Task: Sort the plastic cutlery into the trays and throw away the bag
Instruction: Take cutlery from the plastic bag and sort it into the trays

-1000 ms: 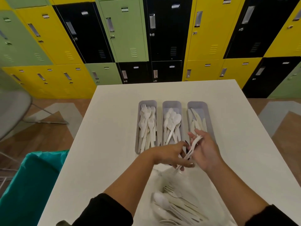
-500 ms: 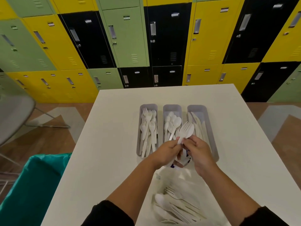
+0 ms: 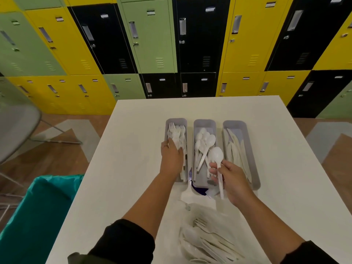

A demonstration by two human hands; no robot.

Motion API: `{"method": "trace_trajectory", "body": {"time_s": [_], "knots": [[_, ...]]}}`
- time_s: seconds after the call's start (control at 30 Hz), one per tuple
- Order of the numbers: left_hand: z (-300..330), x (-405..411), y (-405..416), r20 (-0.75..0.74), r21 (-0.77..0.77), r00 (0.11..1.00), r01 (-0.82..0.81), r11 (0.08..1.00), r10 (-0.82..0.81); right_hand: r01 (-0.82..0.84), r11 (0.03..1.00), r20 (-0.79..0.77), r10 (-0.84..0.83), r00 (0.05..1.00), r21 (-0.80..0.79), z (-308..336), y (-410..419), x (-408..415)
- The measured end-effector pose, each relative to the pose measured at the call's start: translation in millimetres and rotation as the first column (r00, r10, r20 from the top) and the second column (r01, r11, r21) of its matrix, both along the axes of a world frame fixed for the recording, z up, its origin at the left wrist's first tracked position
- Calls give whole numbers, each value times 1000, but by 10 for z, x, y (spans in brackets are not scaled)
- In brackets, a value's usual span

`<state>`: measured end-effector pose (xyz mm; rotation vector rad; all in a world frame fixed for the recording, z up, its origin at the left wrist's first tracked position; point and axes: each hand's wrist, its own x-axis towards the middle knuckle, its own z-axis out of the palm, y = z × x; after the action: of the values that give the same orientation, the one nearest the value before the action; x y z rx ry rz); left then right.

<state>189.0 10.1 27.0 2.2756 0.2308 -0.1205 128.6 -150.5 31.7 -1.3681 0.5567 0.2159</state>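
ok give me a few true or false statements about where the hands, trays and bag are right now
1. The right hand holds a white spoon by its handle. True.
2. The left hand rests on the tray of knives. False: it is over the fork tray, the leftmost one, at the forks.
3. The middle tray holds spoons. True.
4. The plastic bag lies empty. False: cutlery shows inside it.
5. The knife tray is the rightmost of the three. True.
6. The teal bin stands on the table. False: it stands beside it, at the left.
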Motion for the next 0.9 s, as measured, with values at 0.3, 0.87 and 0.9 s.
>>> {"method": "trace_trajectory", "body": {"time_s": [0.3,0.87,0.9], "knots": [[21,-298,-137,36,57,987,153,987,-155,-290,955,78,295,952,-61,36,24,159],[289,-914,-103,132,175,862,466,867,-490,-438,801,10,484,875,-408,244,27,-468],[277,-971,-96,103,196,847,497,846,-521,-466,778,-13,508,861,-421,228,24,-552]]}}
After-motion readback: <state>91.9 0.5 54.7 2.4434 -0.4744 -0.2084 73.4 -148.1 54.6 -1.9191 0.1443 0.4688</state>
